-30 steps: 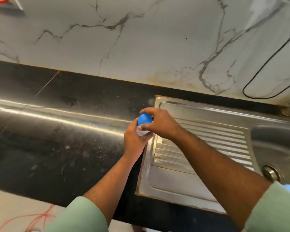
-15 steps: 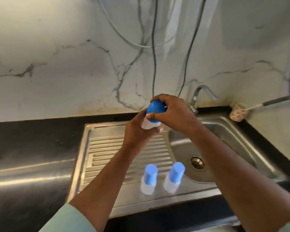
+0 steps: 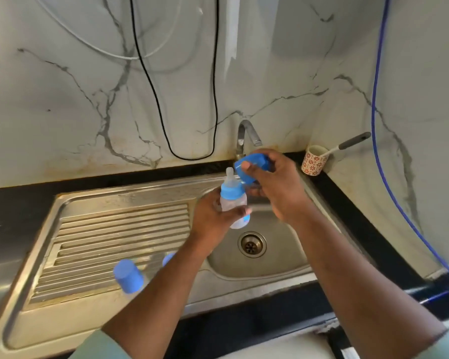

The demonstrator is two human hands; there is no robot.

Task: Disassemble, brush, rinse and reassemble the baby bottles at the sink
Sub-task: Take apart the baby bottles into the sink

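The biggest risk sits with the stainless sink point(image 3: 283, 268): its basin lies directly under both hands, so anything that slips drops toward the open drain point(image 3: 252, 244), and small parts such as the nipple could lodge there. The draining board point(image 3: 119, 229) is ridged and looks tilted toward the basin; the two capped baby bottles standing on it, one in plain view point(image 3: 129, 276) and one mostly hidden behind the left forearm point(image 3: 168, 258), could be knocked over by that arm as it swings back.

The held baby bottle point(image 3: 233, 203) is clear, tilted, and appears empty, though blur makes any residue impossible to judge. The left hand point(image 3: 213, 216) wraps its fingers around the body, below the blue collar point(image 3: 231, 193); the silicone nipple point(image 3: 230, 176) stands exposed above it. A loose or wet grip during unscrewing of the collar would likely let the bottle twist free.

The right hand point(image 3: 272, 182) pinches the blue cap point(image 3: 252, 165), thumb on its outside, just beside the nipple and clear of it. The cap has no obvious resting place nearby.

The patterned cup point(image 3: 313, 160) in the corner holds a brush whose grey handle point(image 3: 354, 140) leans out; reaching across for it could tip the cup.
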